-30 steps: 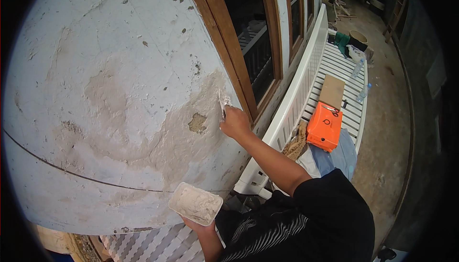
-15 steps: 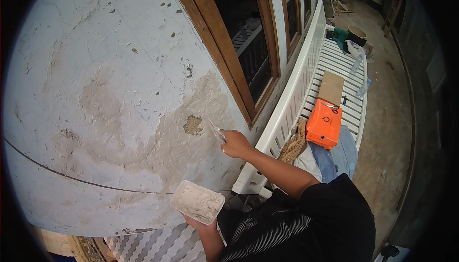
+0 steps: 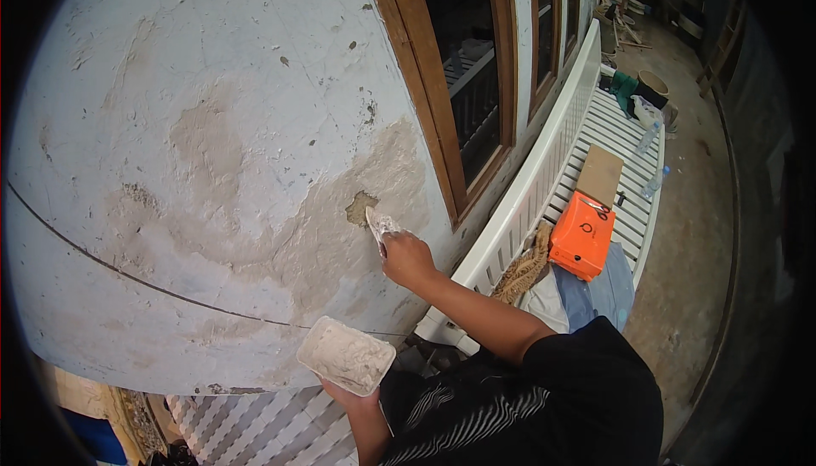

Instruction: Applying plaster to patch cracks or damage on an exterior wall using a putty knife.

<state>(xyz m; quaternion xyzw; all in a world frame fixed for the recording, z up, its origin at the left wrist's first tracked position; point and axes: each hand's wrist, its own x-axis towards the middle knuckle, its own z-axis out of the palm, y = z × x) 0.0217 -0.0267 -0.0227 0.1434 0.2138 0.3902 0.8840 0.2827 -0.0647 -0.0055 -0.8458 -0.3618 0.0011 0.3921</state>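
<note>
My right hand [image 3: 408, 260] is closed round a putty knife [image 3: 380, 224] whose blade is smeared with pale filler. The blade's tip lies at the lower right edge of a bare, crumbly hole [image 3: 361, 207] in the wall's plaster. Lower down, my left hand [image 3: 350, 394] holds a white rectangular tub [image 3: 303, 354] from beneath, its fingers mostly hidden under it. Thick beige filler [image 3: 350, 357] with an uneven surface covers the inside of the tub. Around the hole spreads a greyish-beige patch [image 3: 314, 249] on the peeling, pale wall [image 3: 246, 32].
A brown wooden window frame [image 3: 416, 83] stands right of the hole. Along the wall runs a white slatted bench [image 3: 586, 139] bearing an orange box [image 3: 583, 232] with scissors on top, a cardboard box [image 3: 600, 170], cloths and bottles. A dark cable [image 3: 153, 290] crosses the wall low down.
The putty knife has moved left, from beside the hole onto its edge, carried by my right hand. The view has shifted a little; the tub stays in my left hand.
</note>
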